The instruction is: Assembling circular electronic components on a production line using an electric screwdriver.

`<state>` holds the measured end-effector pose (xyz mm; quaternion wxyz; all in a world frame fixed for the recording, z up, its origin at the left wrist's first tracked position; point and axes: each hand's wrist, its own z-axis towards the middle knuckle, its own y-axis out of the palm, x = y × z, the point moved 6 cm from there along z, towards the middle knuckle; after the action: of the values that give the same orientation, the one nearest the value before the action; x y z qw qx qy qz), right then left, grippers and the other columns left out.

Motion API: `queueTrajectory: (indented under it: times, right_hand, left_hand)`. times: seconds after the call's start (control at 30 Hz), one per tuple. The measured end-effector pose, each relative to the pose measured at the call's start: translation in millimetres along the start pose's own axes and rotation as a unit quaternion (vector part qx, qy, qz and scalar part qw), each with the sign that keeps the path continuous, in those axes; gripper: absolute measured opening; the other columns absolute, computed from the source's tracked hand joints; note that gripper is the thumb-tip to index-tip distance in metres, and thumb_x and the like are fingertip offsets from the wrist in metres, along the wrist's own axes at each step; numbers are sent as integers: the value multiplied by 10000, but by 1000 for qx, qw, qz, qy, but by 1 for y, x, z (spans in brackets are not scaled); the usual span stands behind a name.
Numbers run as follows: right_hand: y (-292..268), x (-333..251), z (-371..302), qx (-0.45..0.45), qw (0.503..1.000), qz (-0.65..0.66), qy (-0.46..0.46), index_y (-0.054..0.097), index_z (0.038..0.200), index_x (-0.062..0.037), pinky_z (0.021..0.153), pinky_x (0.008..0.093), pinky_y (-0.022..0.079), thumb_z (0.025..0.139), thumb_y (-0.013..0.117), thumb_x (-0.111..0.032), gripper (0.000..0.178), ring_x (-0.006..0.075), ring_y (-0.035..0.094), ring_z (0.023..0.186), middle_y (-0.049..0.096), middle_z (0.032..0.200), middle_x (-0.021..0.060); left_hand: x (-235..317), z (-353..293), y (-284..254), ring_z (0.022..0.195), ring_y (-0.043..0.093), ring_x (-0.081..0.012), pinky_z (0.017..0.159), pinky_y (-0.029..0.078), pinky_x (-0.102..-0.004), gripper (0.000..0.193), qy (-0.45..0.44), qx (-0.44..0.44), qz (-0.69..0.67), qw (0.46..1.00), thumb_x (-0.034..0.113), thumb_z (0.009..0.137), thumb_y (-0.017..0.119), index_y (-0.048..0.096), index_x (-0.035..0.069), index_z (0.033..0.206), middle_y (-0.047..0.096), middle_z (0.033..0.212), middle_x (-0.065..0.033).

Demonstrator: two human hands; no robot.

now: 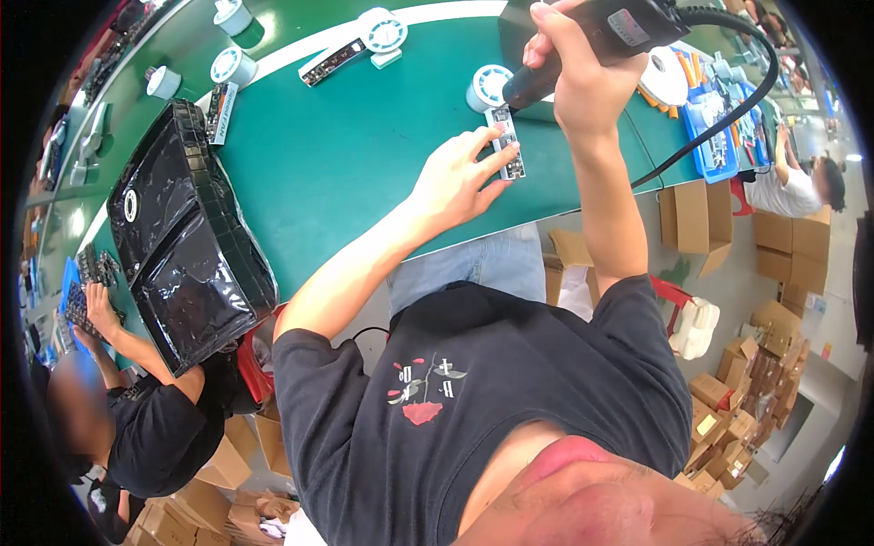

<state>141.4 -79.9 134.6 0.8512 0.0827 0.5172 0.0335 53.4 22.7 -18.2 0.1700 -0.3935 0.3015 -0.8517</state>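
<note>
My right hand [592, 86] is wrapped around a black corded power tool [539, 80] that looks like an electric screwdriver. Its tapered nose points down at the joint between the round head and handle of a small white handheld fan [513, 166]. The handle lies open-faced on the green table, with circuit parts showing inside. Fingers of my left hand [451, 182] press on this handle and hold it to the table; the tool's very tip is hard to make out.
Another opened fan [335, 62] lies farther back, with more fan pieces [233, 66] at the far left. A black plastic-lined tray [196, 246] stands at left, near a co-worker [150, 409]. Blue bins [715, 136] of parts sit at right, past the tool's cable [719, 127].
</note>
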Motion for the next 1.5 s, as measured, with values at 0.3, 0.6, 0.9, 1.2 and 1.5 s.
queueTrajectory:
  times: [0.3,0.6,0.9,1.2,1.5]
  right_hand:
    - [3,15,-5,-20,1000,-11,10,632,853,-33,499,243,474,870,751,13,128,98,592,527,616,671,16]
    - [5,26,-6,-141,989,45,-4,626,851,-19,499,274,483,848,738,31,122,114,582,535,610,674,39]
    - [-8,14,0,-239,970,34,10,641,974,4,575,274,472,898,699,-11,97,131,585,615,605,709,44]
    - [-133,-19,-44,-145,959,239,50,528,1110,-21,561,295,420,992,589,-133,174,135,440,558,484,744,46]
    - [-228,99,-121,122,890,229,376,554,1031,-80,552,267,385,1026,604,-218,147,100,438,569,481,703,11]
  left_hand:
    - [-2,0,-1,1047,661,-289,893,560,-415,535,6,11,-1,1000,163,746,861,701,109,1253,615,1321,-137]
    - [0,-1,3,1030,635,-318,886,542,-426,530,22,9,-10,1000,179,779,827,669,99,1279,585,1307,-162]
    - [6,5,-5,990,679,-284,863,575,-400,491,10,4,-4,1000,215,765,852,718,71,1215,626,1263,-153]
    - [-5,13,-9,951,698,-251,855,575,-364,363,-45,37,-114,992,213,823,855,748,55,1131,623,1194,-143]
    - [-6,50,-14,678,688,-241,651,546,-364,335,-134,-28,27,990,322,872,789,716,81,1092,654,706,-87]
